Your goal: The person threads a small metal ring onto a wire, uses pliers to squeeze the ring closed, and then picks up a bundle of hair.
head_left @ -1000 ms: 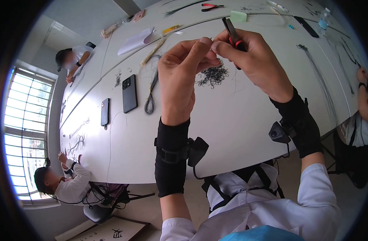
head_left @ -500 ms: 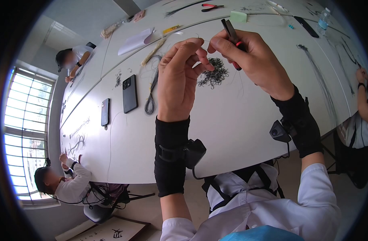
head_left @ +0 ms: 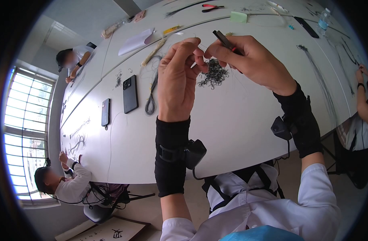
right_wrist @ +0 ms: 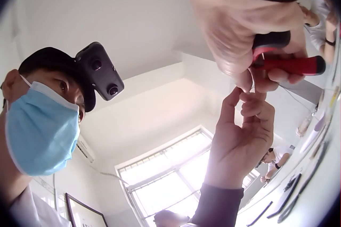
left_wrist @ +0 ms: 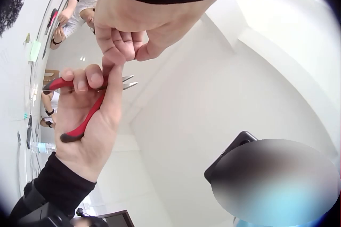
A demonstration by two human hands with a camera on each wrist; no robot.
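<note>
My left hand (head_left: pixel 178 78) is raised over the table, its thumb and index fingertips pinching a thin wire (head_left: pixel 202 46). Just to its right, my right hand (head_left: pixel 256 62) holds pliers (head_left: pixel 224 40) against the palm, their dark jaws pointing up and left. Red and black pliers handles (left_wrist: pixel 88 118) show in the left wrist view. Thumb and index finger of the right hand meet close to the left fingertips, where the wire runs between the hands. Under the hands lies a pile of small dark curled wire pieces (head_left: pixel 214 75).
Left of my hands lie a looped wire bundle (head_left: pixel 150 102), a large phone (head_left: pixel 130 94) and a smaller phone (head_left: pixel 105 111). Farther back are a paper sheet (head_left: pixel 136 41), a green note (head_left: pixel 238 17) and red-handled pliers (head_left: pixel 212 7). Long wires (head_left: pixel 316 72) lie at right. Other people sit around the table.
The hands have drawn slightly apart from their earlier touching position, showing the thin wire between them. My right hand has dipped, and the pliers lean farther left.
</note>
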